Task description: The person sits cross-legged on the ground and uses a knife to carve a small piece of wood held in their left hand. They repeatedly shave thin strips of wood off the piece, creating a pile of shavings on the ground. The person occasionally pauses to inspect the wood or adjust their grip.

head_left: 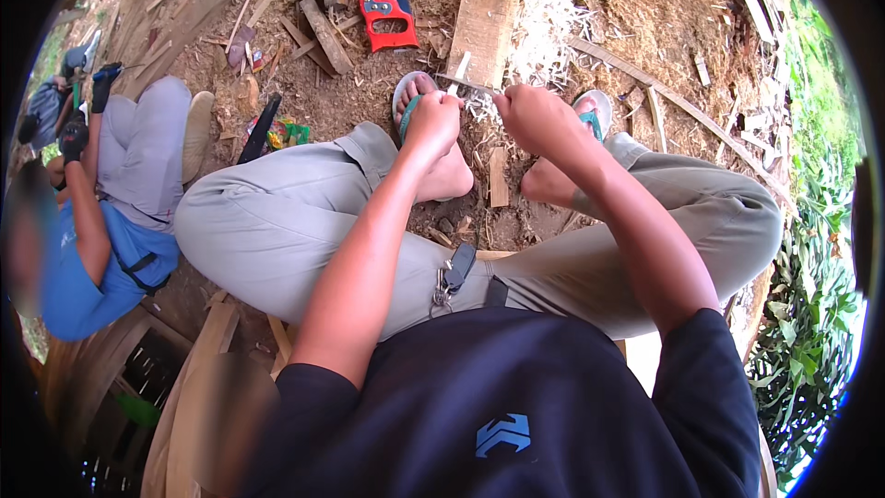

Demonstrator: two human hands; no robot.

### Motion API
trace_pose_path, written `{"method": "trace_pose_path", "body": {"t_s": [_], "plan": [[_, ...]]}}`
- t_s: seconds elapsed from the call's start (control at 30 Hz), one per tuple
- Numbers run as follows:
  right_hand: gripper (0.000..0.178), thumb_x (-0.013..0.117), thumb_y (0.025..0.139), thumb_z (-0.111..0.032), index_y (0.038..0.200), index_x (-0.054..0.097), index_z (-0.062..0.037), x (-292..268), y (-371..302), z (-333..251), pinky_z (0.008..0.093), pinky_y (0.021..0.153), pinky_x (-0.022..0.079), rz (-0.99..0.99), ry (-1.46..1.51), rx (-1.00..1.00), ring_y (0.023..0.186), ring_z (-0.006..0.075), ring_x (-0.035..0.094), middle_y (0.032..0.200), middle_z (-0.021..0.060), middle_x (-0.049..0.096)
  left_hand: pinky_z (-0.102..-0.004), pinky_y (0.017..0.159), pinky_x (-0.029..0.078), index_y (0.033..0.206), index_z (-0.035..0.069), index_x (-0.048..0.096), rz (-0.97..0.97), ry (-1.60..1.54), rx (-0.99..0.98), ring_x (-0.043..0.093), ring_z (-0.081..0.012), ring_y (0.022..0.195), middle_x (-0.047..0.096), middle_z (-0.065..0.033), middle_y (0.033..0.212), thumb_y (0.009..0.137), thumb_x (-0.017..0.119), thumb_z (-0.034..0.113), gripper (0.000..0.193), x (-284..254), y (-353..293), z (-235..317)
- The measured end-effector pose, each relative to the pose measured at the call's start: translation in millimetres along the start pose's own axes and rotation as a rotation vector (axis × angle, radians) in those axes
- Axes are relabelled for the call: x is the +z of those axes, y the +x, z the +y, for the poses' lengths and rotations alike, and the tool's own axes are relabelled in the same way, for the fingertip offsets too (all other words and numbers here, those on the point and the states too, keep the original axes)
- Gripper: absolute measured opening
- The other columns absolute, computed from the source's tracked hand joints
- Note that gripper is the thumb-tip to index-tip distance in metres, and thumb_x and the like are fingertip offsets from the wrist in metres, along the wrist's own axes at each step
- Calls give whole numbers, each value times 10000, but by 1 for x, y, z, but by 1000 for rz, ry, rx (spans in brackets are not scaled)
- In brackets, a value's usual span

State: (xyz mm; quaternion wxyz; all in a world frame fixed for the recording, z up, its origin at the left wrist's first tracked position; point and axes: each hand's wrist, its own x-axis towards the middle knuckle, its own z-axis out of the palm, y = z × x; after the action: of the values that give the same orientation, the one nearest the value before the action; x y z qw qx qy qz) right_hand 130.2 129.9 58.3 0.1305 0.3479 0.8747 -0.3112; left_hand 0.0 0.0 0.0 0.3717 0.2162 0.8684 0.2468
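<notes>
Between my feet, my left hand (436, 122) is closed around a small pale wooden stick (463, 65), whose upper end sticks out past the fingers. My right hand (546, 118) grips a knife, its handle hidden in the fist. The thin knife blade (476, 86) points left and crosses the stick just beyond my left fingers. A broad wooden plank (489, 5) lies on the ground ahead of both hands. Curled pale wood shavings (550, 28) are heaped along its right side.
A handsaw (387, 14) with a red handle lies left of the plank. Offcuts (324, 35) are scattered beside it. Off to the left sits a person in a blue shirt (115, 263) and dark gloves. A long thin strip (682, 111) stretches across the ground at right, near green plants (811, 314).
</notes>
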Motion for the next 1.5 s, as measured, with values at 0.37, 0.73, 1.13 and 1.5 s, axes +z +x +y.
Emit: {"method": "trace_pose_path", "body": {"t_s": [0.37,0.73,1.13,1.5], "plan": [[418,490,985,-332,804,664,3,-10,-3,-9,464,677,561,-27,-20,-4,742,374,696,778,223,685,-387,906,416,992,13,679,-80,-93,-67,578,-288,1019,641,-202,996,934,455,277,351,-2,2,-5],[410,491,985,-327,851,676,15,-14,-4,-9,468,693,554,-48,-26,68,773,394,688,805,231,685,-339,626,434,1001,5,631,-90,-19,-48,543,-183,651,576,-100,767,937,441,265,328,1,4,1],[414,486,992,-326,841,684,4,-13,7,-8,439,678,574,-2,-99,50,776,365,708,821,220,696,-310,397,299,975,27,609,-123,-131,-70,409,-128,452,478,-29,668,936,435,238,276,3,5,-4],[391,484,994,-298,834,680,0,-21,5,-16,458,709,571,-76,-110,101,797,392,700,793,240,685,-501,1027,350,1092,-19,645,-32,76,-47,548,-435,1153,631,-301,1118,927,398,287,426,-2,-4,11]]}}
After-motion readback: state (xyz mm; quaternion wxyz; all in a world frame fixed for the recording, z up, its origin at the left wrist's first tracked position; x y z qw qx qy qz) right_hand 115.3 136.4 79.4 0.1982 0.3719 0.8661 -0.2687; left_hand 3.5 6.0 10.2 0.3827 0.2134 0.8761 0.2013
